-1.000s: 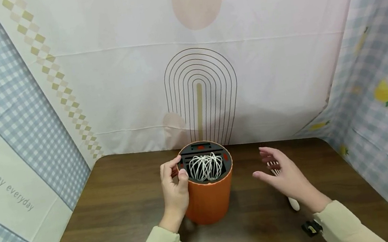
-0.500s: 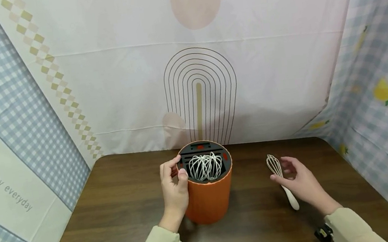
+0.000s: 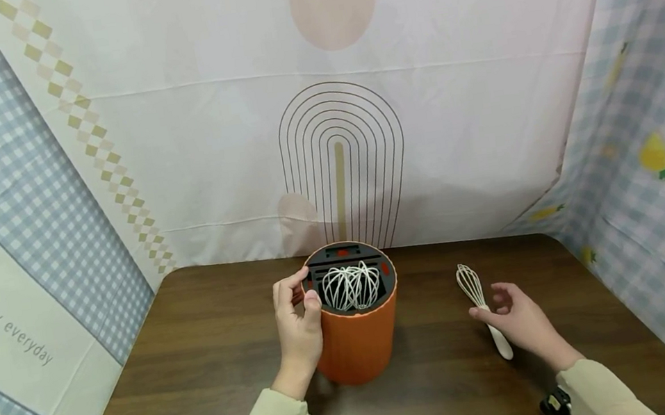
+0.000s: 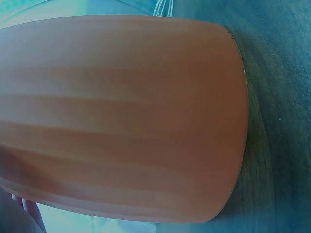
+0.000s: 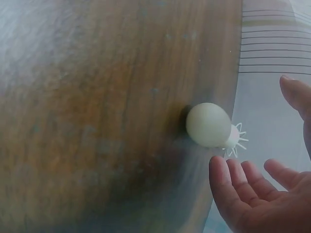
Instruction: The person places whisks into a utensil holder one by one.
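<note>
An orange round utensil holder (image 3: 360, 347) with a black slotted top (image 3: 330, 262) stands upright on the table. White looped whisk wires (image 3: 352, 287) show in its large opening. My left hand (image 3: 300, 331) grips its left side near the rim, the thumb toward the front; in the left wrist view the ribbed orange wall (image 4: 136, 116) fills most of the picture. To the right, a small whisk (image 3: 501, 341) with a pale handle lies slanted on the table. My right hand (image 3: 526, 326) hovers beside its handle with fingers spread apart, the thumb overlapping the whisk.
The brown wooden table (image 3: 202, 365) has its back edge against a white patterned cloth (image 3: 206, 161). Blue checked cloth (image 3: 652, 193) hangs at the right, and more at the left. A small black device (image 3: 556, 404) sits at each wrist.
My right hand has moved right and toward me, from above the whisk to beside its handle, uncovering the wires. The left hand and the holder stay in place.
</note>
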Available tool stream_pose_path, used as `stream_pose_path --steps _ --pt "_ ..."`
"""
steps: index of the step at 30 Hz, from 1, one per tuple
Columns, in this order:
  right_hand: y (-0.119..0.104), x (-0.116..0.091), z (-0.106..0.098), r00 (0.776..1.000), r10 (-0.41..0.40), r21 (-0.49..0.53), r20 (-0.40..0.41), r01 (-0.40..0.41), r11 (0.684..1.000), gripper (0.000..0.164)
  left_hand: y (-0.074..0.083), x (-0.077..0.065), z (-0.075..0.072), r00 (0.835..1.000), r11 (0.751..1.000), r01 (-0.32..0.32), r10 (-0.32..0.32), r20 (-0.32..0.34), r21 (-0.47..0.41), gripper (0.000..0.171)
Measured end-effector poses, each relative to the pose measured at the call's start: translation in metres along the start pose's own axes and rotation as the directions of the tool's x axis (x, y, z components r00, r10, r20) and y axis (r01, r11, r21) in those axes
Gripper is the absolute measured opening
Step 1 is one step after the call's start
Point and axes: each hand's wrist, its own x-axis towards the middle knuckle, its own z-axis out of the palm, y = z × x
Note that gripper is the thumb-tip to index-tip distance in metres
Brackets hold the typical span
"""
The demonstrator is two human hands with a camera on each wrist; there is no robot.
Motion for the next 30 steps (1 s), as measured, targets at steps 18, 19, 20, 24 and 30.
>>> stream_pose_path --steps 18,19,20,24,30 --pt "0.012 -0.002 0.003 0.997 0.058 -0.043 0.055 -0.055 0.998 0.080 0.040 0.003 -0.001 1.000 1.000 0.001 -0.001 -0.002 -0.006 0.035" --pt "0.013 -0.002 0.003 0.997 0.059 -0.044 0.059 -0.056 0.997 0.078 0.040 0.003 -0.001 1.000 1.000 0.000 0.000 -0.002 -0.007 0.035" --pt "0.013 -0.002 0.002 0.996 0.060 -0.046 0.065 -0.058 0.997 0.076 0.040 0.003 -0.001 1.000 1.000 0.000 0.000 -0.002 -0.008 0.036" --pt "0.012 -0.004 0.001 0.994 0.065 -0.041 0.083 -0.062 0.997 0.069 0.041 0.003 -0.001 1.000 1.000 0.005 -0.005 -0.001 -0.008 0.036" --pt "0.013 -0.004 0.003 0.996 0.052 -0.016 0.070 -0.051 0.999 0.057 0.043 0.003 -0.001 1.000 1.000 0.010 -0.011 -0.003 -0.003 0.034"
